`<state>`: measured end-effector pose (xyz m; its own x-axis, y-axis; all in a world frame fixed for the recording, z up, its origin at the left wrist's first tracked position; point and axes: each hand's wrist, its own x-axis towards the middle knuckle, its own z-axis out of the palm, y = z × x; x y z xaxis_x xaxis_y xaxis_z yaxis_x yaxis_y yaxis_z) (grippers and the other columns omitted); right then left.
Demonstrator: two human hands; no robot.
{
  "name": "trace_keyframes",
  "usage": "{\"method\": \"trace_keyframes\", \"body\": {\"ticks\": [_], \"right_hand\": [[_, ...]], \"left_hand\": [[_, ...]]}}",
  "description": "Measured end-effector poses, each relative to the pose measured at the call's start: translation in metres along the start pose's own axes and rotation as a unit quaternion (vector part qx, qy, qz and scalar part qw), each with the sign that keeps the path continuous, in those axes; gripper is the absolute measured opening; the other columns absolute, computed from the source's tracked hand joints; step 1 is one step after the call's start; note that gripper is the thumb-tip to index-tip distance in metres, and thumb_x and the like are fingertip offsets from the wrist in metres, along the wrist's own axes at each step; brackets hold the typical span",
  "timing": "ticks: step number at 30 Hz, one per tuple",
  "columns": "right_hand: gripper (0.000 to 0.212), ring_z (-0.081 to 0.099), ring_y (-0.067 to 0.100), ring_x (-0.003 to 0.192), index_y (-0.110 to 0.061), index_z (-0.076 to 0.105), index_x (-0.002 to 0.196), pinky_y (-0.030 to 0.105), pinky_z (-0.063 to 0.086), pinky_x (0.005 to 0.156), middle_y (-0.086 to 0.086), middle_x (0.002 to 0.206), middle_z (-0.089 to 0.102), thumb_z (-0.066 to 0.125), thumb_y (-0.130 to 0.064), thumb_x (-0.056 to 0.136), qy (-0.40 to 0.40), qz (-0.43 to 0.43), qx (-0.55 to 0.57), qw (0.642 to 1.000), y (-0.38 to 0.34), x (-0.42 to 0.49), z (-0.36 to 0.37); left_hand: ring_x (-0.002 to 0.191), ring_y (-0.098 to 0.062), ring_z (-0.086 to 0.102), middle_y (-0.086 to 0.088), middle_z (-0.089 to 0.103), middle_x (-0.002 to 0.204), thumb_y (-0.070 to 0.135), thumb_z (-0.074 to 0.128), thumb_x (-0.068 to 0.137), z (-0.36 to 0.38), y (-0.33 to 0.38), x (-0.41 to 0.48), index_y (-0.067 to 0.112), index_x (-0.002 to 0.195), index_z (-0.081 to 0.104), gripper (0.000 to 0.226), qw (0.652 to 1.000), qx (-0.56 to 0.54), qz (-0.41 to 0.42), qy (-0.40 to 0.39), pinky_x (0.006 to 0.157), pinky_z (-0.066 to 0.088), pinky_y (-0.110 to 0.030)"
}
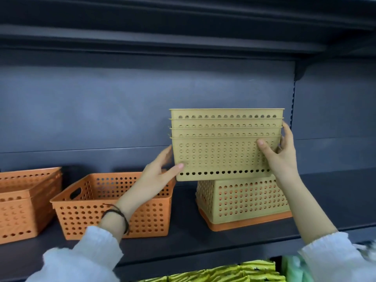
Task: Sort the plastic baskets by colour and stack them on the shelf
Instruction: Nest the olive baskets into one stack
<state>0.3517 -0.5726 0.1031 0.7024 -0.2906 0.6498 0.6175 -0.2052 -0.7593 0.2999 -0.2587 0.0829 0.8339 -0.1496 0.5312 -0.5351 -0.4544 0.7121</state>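
A dark grey metal shelf with a matte back panel fills the view, and another shelf runs overhead at twelve o'clock.

At the centre, both hands grip a nested stack of four beige baskets, held upright in the air just above the shelf. The left hand clasps the stack's lower left corner, thumb pressed across the perforated front wall and fingers wrapped behind the side. The right hand clamps the stack's right end, thumb flat on the front wall and fingers curled around the edge. A dark cord bracelet circles the left wrist, and pale fuzzy sleeves cover both forearms.

Directly below the held stack, at about five o'clock from centre, a beige basket sits upside down over an upturned orange basket, whose rim shows along the bottom; the held stack's base is just above it, and whether they touch I cannot tell.

At about eight o'clock an orange basket stands upright and open on the shelf, partly behind the left forearm. At nine o'clock, at the frame's edge, stands a nested stack of orange baskets.

At six o'clock, under the shelf, yellow packets lie in rows.
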Motion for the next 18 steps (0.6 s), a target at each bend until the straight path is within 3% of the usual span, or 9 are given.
{"method": "trace_keyframes", "body": {"ticks": [4, 5, 7, 8, 10, 12, 14, 16, 18], "right_hand": [[0.074, 0.040, 0.010, 0.115, -0.021, 0.031, 0.141, 0.026, 0.036, 0.092, 0.003, 0.142, 0.040, 0.073, -0.029, 0.081, 0.102, -0.027, -0.102, 0.989, -0.008, -0.019, 0.014], [0.071, 0.040, 0.013, 0.110, -0.014, 0.035, 0.135, 0.028, 0.038, 0.090, 0.008, 0.136, 0.039, 0.076, -0.026, 0.078, 0.118, -0.038, -0.127, 0.984, -0.008, -0.028, 0.020], [0.067, 0.041, 0.023, 0.106, -0.008, 0.041, 0.120, 0.033, 0.040, 0.090, 0.015, 0.124, 0.038, 0.082, -0.025, 0.070, 0.127, -0.055, -0.204, 0.969, 0.000, -0.051, 0.033], [0.063, 0.040, 0.027, 0.107, -0.008, 0.045, 0.113, 0.035, 0.039, 0.090, 0.016, 0.121, 0.040, 0.084, -0.027, 0.068, 0.127, -0.058, -0.256, 0.957, 0.005, -0.065, 0.039], [0.053, 0.038, 0.031, 0.107, -0.010, 0.051, 0.104, 0.040, 0.037, 0.089, 0.015, 0.117, 0.042, 0.082, -0.033, 0.068, 0.117, -0.083, -0.332, 0.932, 0.011, -0.095, 0.051], [0.042, 0.041, 0.029, 0.103, -0.011, 0.056, 0.100, 0.044, 0.039, 0.086, 0.012, 0.113, 0.045, 0.078, -0.034, 0.072, 0.058, -0.154, -0.335, 0.928, 0.004, -0.121, 0.061], [0.035, 0.047, 0.021, 0.101, -0.019, 0.059, 0.105, 0.038, 0.043, 0.084, 0.002, 0.110, 0.051, 0.070, -0.039, 0.078, -0.090, -0.223, -0.303, 0.922, -0.009, -0.135, 0.070], [0.041, 0.048, 0.009, 0.109, -0.029, 0.054, 0.119, 0.031, 0.044, 0.089, -0.009, 0.117, 0.051, 0.058, -0.049, 0.084, -0.257, -0.240, -0.286, 0.891, -0.023, -0.139, 0.080], [0.048, 0.042, 0.002, 0.118, -0.035, 0.044, 0.131, 0.027, 0.043, 0.093, -0.015, 0.129, 0.044, 0.050, -0.054, 0.087, -0.351, -0.227, -0.276, 0.866, -0.029, -0.143, 0.092]], "left_hand": [[0.116, 0.020, 0.045, 0.043, 0.046, 0.127, 0.045, 0.058, 0.092, 0.010, 0.008, 0.006, 0.045, 0.147, 0.030, 0.062, 0.999, 0.048, -0.004, 0.003, 0.100, 0.035, -0.014], [0.112, 0.021, 0.046, 0.040, 0.045, 0.129, 0.044, 0.057, 0.092, 0.007, 0.007, 0.004, 0.044, 0.148, 0.029, 0.063, 0.998, 0.068, -0.007, -0.002, 0.097, 0.036, -0.012], [0.118, 0.007, 0.053, 0.025, 0.048, 0.139, 0.042, 0.057, 0.093, -0.002, 0.003, -0.001, 0.036, 0.147, 0.036, 0.058, 0.993, 0.114, -0.016, 0.001, 0.100, 0.038, -0.016], [0.124, -0.004, 0.053, 0.015, 0.051, 0.142, 0.042, 0.056, 0.093, -0.009, 0.001, -0.005, 0.031, 0.144, 0.043, 0.054, 0.989, 0.147, -0.018, 0.006, 0.103, 0.037, -0.020], [0.130, -0.010, 0.049, 0.006, 0.056, 0.140, 0.043, 0.054, 0.094, -0.024, -0.003, -0.012, 0.025, 0.137, 0.053, 0.047, 0.978, 0.209, -0.010, 0.012, 0.103, 0.033, -0.021], [0.129, -0.009, 0.049, 0.006, 0.059, 0.137, 0.049, 0.051, 0.093, -0.041, -0.004, -0.023, 0.026, 0.133, 0.057, 0.046, 0.960, 0.278, 0.015, -0.002, 0.104, 0.034, -0.023], [0.126, -0.011, 0.052, 0.008, 0.062, 0.133, 0.061, 0.043, 0.090, -0.061, -0.006, -0.034, 0.028, 0.128, 0.061, 0.054, 0.925, 0.376, 0.046, -0.026, 0.105, 0.040, -0.032], [0.125, -0.015, 0.055, 0.005, 0.064, 0.130, 0.067, 0.033, 0.085, -0.084, -0.013, -0.047, 0.028, 0.123, 0.064, 0.063, 0.881, 0.467, 0.062, -0.035, 0.102, 0.044, -0.040], [0.125, -0.022, 0.056, -0.003, 0.064, 0.132, 0.067, 0.031, 0.083, -0.107, -0.029, -0.066, 0.025, 0.121, 0.067, 0.067, 0.862, 0.506, 0.038, -0.018, 0.100, 0.046, -0.045]]}}
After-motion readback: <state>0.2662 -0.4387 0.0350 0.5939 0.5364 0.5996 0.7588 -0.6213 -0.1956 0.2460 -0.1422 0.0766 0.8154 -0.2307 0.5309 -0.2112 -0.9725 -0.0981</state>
